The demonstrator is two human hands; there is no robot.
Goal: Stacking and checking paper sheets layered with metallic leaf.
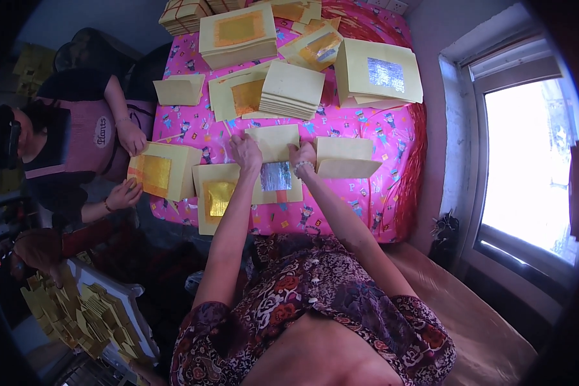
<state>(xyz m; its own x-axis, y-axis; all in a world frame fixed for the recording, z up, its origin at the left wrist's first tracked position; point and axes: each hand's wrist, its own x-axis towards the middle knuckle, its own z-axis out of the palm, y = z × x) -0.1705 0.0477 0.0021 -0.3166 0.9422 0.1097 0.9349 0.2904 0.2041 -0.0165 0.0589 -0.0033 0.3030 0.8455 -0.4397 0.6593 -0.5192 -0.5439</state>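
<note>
Between my two hands a yellow paper sheet (272, 141) is bent up from the table cover. My left hand (246, 153) is closed on its left edge, and my right hand (302, 156) grips its right edge with the thumb up. Just below them lies a yellow paper with a silver foil square (276, 176). Beside my left forearm is another with a gold foil square (218, 198), partly covered by the arm. A folded yellow sheet (347, 157) rests right of my right hand. Parts of my fingers are hidden by the paper.
A pink patterned cover (341, 128) spreads over the table. Across it stand a gold-topped stack (238, 32), a silver-topped stack (383, 71) and folded papers (293, 89). At left a co-worker's hands (132, 138) handle a gold-foil stack (154, 172). Red strands (415, 167) hang at right.
</note>
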